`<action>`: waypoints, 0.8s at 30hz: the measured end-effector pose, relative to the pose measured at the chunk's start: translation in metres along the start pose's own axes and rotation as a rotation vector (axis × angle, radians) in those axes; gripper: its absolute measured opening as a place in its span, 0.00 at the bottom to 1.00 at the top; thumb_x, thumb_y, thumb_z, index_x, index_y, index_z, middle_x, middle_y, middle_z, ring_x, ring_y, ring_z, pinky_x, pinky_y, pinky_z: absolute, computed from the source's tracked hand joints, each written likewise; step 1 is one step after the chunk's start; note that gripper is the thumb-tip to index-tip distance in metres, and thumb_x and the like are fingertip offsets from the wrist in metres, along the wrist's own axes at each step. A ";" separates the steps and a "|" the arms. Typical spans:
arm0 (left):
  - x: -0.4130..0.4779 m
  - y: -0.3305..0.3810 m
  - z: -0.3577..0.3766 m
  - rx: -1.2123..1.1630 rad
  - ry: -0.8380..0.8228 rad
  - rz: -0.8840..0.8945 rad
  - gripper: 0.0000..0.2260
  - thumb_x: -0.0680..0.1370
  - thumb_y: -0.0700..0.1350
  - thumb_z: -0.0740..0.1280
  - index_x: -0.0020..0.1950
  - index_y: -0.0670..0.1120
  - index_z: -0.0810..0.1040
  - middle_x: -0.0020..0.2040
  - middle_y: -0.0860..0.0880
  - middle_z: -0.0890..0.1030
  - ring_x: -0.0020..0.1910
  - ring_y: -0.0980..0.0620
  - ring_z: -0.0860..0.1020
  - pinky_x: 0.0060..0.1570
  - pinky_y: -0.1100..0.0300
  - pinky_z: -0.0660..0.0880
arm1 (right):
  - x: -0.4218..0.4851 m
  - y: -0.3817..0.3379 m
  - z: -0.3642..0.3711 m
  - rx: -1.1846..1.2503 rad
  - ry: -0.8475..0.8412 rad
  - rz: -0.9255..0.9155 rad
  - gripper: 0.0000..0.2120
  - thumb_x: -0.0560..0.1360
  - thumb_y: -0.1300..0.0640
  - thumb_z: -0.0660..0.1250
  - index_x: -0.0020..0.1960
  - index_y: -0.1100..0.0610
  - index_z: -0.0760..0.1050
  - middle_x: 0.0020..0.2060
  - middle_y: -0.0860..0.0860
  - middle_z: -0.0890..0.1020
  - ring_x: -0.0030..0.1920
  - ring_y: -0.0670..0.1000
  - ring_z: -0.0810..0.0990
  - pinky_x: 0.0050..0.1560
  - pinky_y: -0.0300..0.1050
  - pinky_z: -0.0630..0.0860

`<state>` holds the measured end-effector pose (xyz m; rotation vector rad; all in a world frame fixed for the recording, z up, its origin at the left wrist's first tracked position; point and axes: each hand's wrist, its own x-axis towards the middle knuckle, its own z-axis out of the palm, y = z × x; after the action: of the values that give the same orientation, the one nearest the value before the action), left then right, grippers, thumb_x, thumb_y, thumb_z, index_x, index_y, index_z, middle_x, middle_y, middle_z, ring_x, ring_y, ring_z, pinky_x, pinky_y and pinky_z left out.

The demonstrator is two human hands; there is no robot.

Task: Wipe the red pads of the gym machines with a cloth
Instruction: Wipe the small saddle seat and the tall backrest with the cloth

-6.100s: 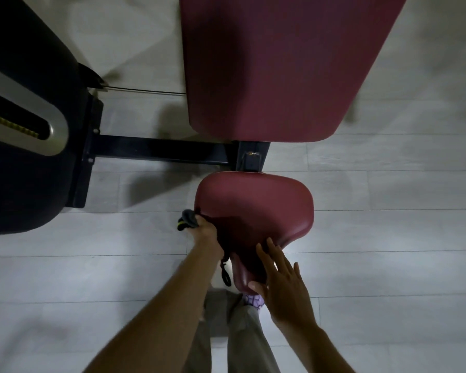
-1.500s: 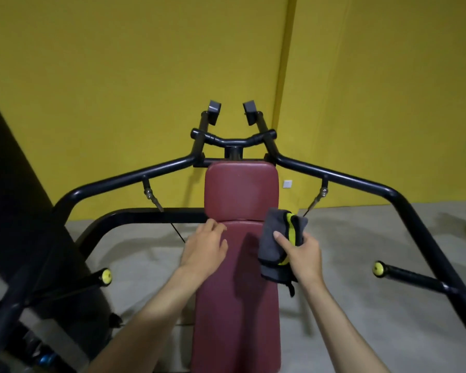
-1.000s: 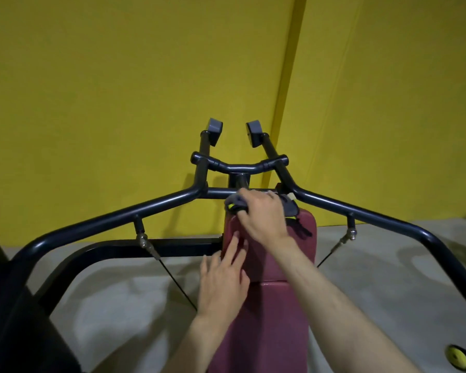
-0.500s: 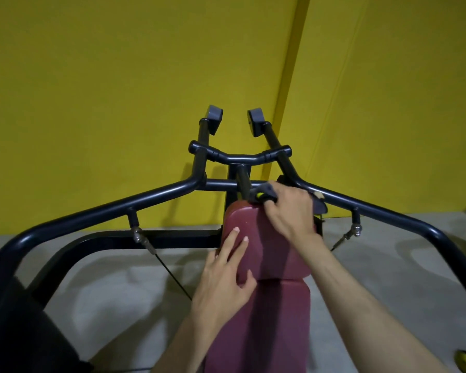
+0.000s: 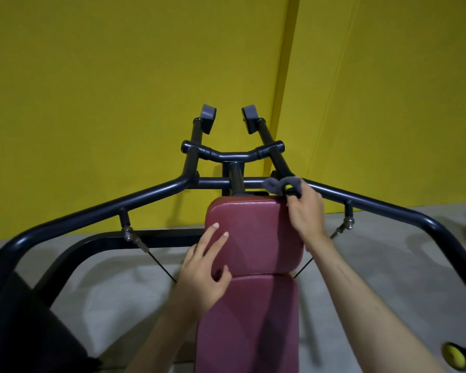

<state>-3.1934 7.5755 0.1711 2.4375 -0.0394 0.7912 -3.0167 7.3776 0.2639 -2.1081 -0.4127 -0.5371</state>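
head view showed the right grip (image 5: 306, 211) closed around the grey cloth (image 5: 276, 185), which had a yellow trim. the cloth sat at the top right corner of the upper red pad (image 5: 256, 232), bunched against the dark frame bar (image 5: 361, 199) behind it. the left grip (image 5: 202, 273) lay with fingers extended, pressing flat on the left side of the same pad, thumb near the seam above the lower red pad (image 5: 248, 324).

progress, as judged: the wipe was at the top edge of the upper pad. no streak or moisture was visible, so it could not be told whether either pad face was already wiped. the lower pad and any pads on other machines were treated as outstanding.

surface: both pads appeared smooth, with a slight sheen; the cloth was expected to slide with little drag.

room: yellow wall (image 5: 119, 76), grey floor (image 5: 388, 265), thin cables below the frame arms, one yellow-tipped handle (image 5: 453, 358) at lower right. lighting was dim.
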 end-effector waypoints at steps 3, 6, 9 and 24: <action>-0.001 0.000 0.000 0.009 0.015 0.019 0.31 0.75 0.45 0.72 0.78 0.53 0.69 0.81 0.60 0.59 0.70 0.53 0.72 0.65 0.58 0.72 | -0.018 0.016 0.002 0.284 0.167 0.168 0.20 0.77 0.68 0.60 0.56 0.46 0.78 0.50 0.42 0.82 0.52 0.43 0.79 0.53 0.41 0.73; -0.001 0.001 0.001 0.022 0.003 0.023 0.31 0.75 0.44 0.72 0.78 0.53 0.69 0.81 0.60 0.58 0.72 0.54 0.70 0.67 0.59 0.67 | -0.049 0.045 -0.002 0.354 0.218 0.280 0.19 0.77 0.71 0.59 0.57 0.50 0.77 0.48 0.44 0.81 0.48 0.41 0.79 0.52 0.39 0.74; 0.000 0.001 0.001 0.022 -0.029 -0.009 0.32 0.75 0.45 0.72 0.79 0.55 0.68 0.81 0.62 0.56 0.71 0.54 0.69 0.66 0.58 0.66 | -0.104 0.086 0.009 0.304 0.135 0.387 0.22 0.76 0.73 0.60 0.55 0.48 0.77 0.48 0.49 0.82 0.51 0.51 0.79 0.53 0.48 0.75; 0.000 0.007 0.001 0.023 -0.068 -0.105 0.32 0.76 0.47 0.71 0.79 0.59 0.65 0.80 0.68 0.51 0.71 0.52 0.67 0.65 0.58 0.64 | -0.080 0.059 -0.009 0.320 0.032 0.223 0.27 0.76 0.74 0.60 0.64 0.46 0.74 0.52 0.35 0.80 0.51 0.36 0.80 0.47 0.28 0.72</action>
<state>-3.1941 7.5687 0.1740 2.4653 0.0714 0.6666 -3.0589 7.3307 0.1866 -1.8053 -0.2234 -0.3483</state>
